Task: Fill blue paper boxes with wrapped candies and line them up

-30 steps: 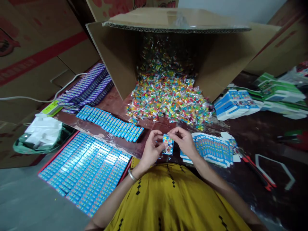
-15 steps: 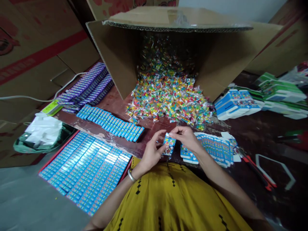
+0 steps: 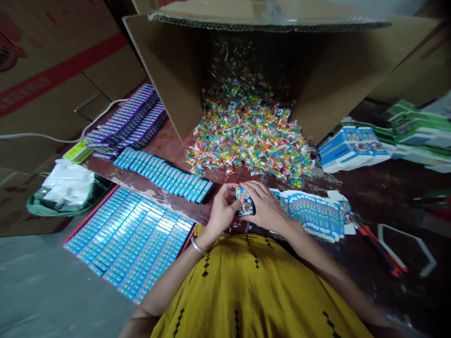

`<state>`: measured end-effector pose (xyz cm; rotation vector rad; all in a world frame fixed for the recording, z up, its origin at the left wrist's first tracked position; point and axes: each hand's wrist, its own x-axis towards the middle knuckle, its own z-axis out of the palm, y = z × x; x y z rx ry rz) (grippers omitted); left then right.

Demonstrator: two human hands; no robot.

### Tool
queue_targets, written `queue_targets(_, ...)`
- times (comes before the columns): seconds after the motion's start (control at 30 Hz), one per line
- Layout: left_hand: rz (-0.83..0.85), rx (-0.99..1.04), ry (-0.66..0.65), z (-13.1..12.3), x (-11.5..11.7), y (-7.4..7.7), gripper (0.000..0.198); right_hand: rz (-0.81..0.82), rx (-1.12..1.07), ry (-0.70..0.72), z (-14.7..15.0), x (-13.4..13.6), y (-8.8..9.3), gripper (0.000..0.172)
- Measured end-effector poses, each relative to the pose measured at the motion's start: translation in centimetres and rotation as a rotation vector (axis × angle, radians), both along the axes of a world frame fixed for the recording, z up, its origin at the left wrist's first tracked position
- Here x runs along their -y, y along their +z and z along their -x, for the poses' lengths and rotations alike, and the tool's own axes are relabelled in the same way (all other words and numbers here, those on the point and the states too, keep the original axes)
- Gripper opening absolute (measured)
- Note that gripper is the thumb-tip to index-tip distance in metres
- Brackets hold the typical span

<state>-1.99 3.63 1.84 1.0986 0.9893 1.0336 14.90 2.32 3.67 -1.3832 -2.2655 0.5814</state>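
A small blue printed candy box (image 3: 245, 204) is held upright between both hands, close to the table's front edge. My left hand (image 3: 224, 209) grips its left side, thumb across the front face. Wrapped along the right side and top is my right hand (image 3: 265, 206), its fingers curved around the box. Right of the hands lies a fanned row of flat blue cartons (image 3: 310, 213). Beyond them, a heap of clear packets of colourful candy (image 3: 250, 141) spills from a big cardboard box (image 3: 324, 89).
A row of filled blue boxes (image 3: 164, 173) stands left, with purple boxes (image 3: 132, 122) behind. Lower left is a tray packed with blue boxes (image 3: 130, 239), beside a green basket (image 3: 35, 206). Carton stacks (image 3: 354, 148) and a red-handled cutter (image 3: 382, 251) lie right.
My right hand has moved from pinching the candy box's top to wrapping its right side. The box's top flap no longer sticks up. The view has shifted slightly.
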Motion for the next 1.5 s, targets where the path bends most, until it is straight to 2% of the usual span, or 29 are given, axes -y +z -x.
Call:
queue_targets(0.17,-0.040,-0.082,0.013,0.1,0.6,0.0,0.034,0.000,0.034,-0.006,0.4,-0.1,0.0,0.085)
queue_targets(0.33,-0.004,-0.091,0.009,0.3,0.9,0.0,0.038,-0.045,0.040,0.031,0.3,-0.1,-0.2,0.075)
queue_targets(0.43,0.052,-0.127,0.005,0.6,1.0,-0.1,0.042,-0.051,0.027,0.036,0.3,0.0,-0.6,0.074)
queue_targets(0.5,0.042,-0.190,0.000,1.0,1.0,-0.1,0.038,-0.036,0.020,0.026,0.5,0.1,-0.8,0.082)
queue_targets(0.6,-0.125,-0.459,0.073,2.1,1.0,0.0,0.031,-0.004,0.013,0.031,0.7,0.1,-0.9,0.104)
queue_targets(0.67,-0.275,-0.745,0.150,2.9,0.8,0.2,0.028,0.001,0.009,0.007,0.5,0.0,-0.8,0.106)
queue_targets(0.77,-0.399,-1.137,0.208,4.2,0.2,0.3,0.024,-0.014,0.013,-0.096,-0.8,-0.4,-0.6,0.088)
queue_targets(0.87,-0.441,-1.330,0.223,5.0,-0.2,0.3,0.027,-0.042,0.042,-0.193,-3.0,-0.9,-0.8,0.071)
queue_targets(0.97,-0.466,-1.359,0.238,4.7,-0.1,0.5,0.038,-0.044,0.125,-0.302,-5.3,-1.2,-1.3,0.042)
queue_targets(1.03,-0.489,-1.315,0.193,3.8,0.3,0.5,0.045,-0.028,0.212,-0.360,-6.5,-1.5,-1.6,0.030)
queue_targets(1.13,-0.554,-1.197,-0.014,1.4,1.3,0.2,0.057,0.001,0.326,-0.363,-7.6,-1.8,-2.1,0.030)
queue_targets(1.27,-0.638,-1.088,-0.279,-2.6,2.0,-1.1,0.075,0.002,0.375,-0.348,-7.7,-2.1,-2.6,0.023)
queue_targets(1.37,-0.665,-1.081,-0.342,-4.5,1.9,-2.1,0.079,-0.008,0.372,-0.334,-7.5,-1.7,-2.4,0.018)
queue_targets(1.5,-0.658,-1.100,-0.319,-5.0,1.6,-2.9,0.079,-0.049,0.348,-0.308,-7.8,-0.9,-1.9,0.018)
